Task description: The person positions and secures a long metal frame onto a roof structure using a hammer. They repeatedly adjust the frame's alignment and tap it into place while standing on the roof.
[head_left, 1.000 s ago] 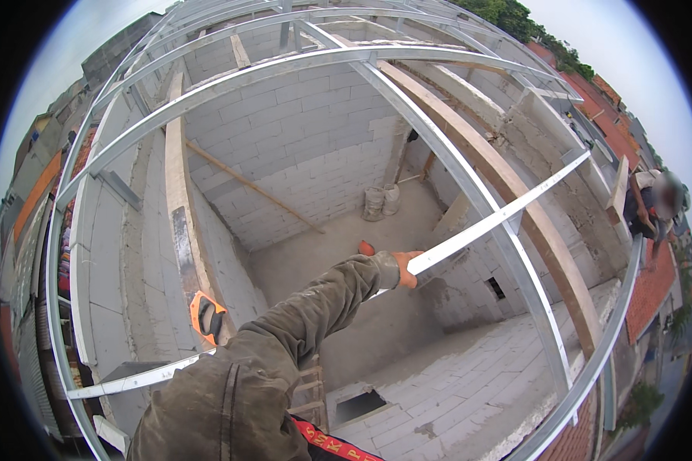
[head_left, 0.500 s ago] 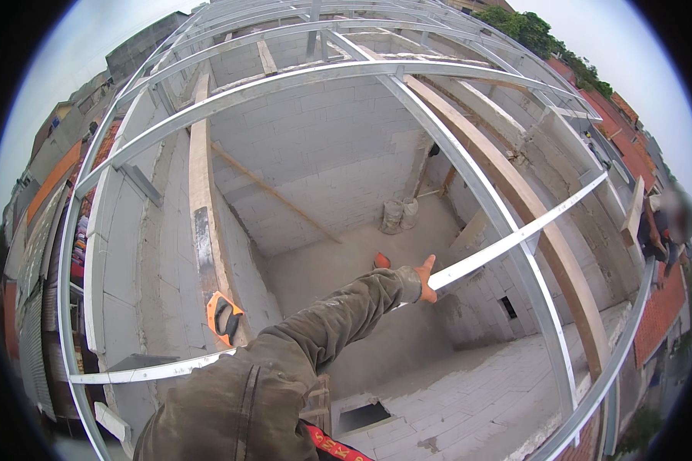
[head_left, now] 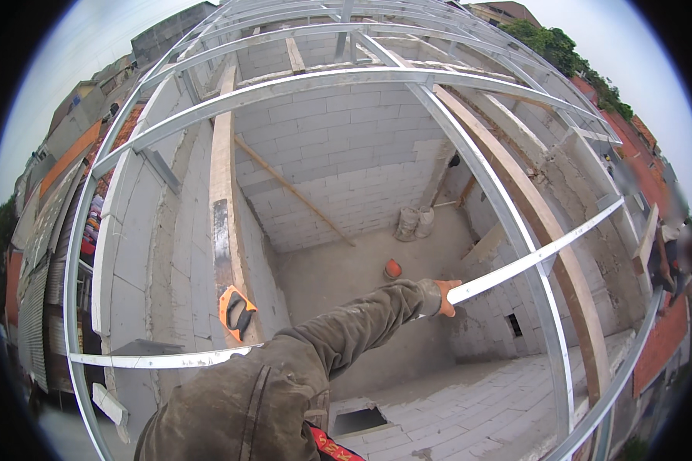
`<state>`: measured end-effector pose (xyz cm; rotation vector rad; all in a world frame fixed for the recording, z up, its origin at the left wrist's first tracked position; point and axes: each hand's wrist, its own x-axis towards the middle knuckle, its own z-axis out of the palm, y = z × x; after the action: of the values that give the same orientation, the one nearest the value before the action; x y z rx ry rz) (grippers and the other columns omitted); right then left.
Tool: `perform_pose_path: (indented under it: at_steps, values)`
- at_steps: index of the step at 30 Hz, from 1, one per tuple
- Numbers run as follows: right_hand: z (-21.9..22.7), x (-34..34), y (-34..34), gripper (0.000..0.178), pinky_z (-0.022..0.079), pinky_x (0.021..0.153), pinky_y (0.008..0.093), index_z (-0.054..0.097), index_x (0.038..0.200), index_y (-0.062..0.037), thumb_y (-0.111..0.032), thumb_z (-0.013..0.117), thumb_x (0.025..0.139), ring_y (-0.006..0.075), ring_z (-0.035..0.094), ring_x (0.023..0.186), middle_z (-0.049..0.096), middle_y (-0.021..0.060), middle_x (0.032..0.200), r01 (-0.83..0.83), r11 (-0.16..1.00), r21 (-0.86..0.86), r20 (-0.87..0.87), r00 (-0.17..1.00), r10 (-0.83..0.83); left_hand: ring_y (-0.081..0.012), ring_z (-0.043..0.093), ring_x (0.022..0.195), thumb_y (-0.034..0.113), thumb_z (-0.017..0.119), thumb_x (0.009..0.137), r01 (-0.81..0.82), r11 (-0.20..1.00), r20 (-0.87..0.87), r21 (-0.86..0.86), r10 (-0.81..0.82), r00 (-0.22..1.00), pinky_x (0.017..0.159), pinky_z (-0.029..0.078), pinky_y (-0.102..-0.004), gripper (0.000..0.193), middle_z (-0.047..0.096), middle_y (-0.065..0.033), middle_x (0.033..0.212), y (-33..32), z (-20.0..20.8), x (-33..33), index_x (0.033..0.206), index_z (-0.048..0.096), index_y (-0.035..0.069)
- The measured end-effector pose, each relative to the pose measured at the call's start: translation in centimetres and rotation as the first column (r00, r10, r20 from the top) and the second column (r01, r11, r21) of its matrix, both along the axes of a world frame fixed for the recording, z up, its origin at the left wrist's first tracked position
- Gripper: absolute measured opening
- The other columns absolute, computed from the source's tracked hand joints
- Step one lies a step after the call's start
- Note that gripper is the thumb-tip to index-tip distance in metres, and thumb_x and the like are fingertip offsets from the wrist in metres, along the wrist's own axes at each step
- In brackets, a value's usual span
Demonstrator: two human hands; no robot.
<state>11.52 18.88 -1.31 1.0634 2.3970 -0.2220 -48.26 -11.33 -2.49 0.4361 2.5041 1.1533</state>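
Observation:
My left arm, in a worn olive-brown sleeve, reaches across to the right. At its end my left hand point(head_left: 444, 297) is closed around a light metal roof batten point(head_left: 507, 273). That batten runs slantwise from the left rail to the right side, and my forearm and shoulder cover its middle. To the right of my hand it crosses a sloping metal rafter point(head_left: 532, 257). A handsaw with an orange and black handle point(head_left: 237, 313) rests on the wooden beam point(head_left: 223, 173) left of my arm; its blade is not clearly visible. My right hand is out of view.
Far below lies a grey floor point(head_left: 307, 269) between block walls point(head_left: 331, 154), with an orange-red object point(head_left: 393, 268) and filled sacks point(head_left: 415, 222) on it. A long wooden beam point(head_left: 550, 223) runs at right. A blurred co-worker point(head_left: 667, 261) is at the far right edge.
The view has swung a little, so the scene sits further right and lower. My left hand stays on the batten; a finger that stuck up now lies down against it.

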Motion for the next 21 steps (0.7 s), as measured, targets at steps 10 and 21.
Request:
perform_pose_path:
  at_steps: [10,21]
  values:
    - [-1.4,2.4,0.7,0.054,0.048,0.093,0.0476,0.049,0.133,0.0045,-0.038,0.041,0.099,0.0428,0.059,0.111,0.062,0.0285,0.119,0.04,0.999,0.018,-0.039,0.998,-0.039,-0.0366,0.058,0.118,0.038,0.077,0.072,0.078,0.997,0.164,0.022,-0.08,0.983,0.099,0.045,-0.0386,0.111,0.06,-0.0262,0.126,-0.2,3.1,0.2,0.156,0.011,0.006]
    - [-0.3,13.0,-1.2,0.052,0.048,0.093,0.0476,0.049,0.133,0.0045,-0.035,0.04,0.1,0.0428,0.059,0.112,0.062,0.0285,0.119,0.414,0.89,0.189,-0.147,0.909,-0.391,-0.0404,0.05,0.125,0.047,0.077,0.069,0.171,0.984,0.227,-0.041,-0.157,0.961,0.103,0.043,-0.0426,0.115,0.04,-0.0348,0.141,0.0,5.0,-0.4,0.156,0.014,0.008]
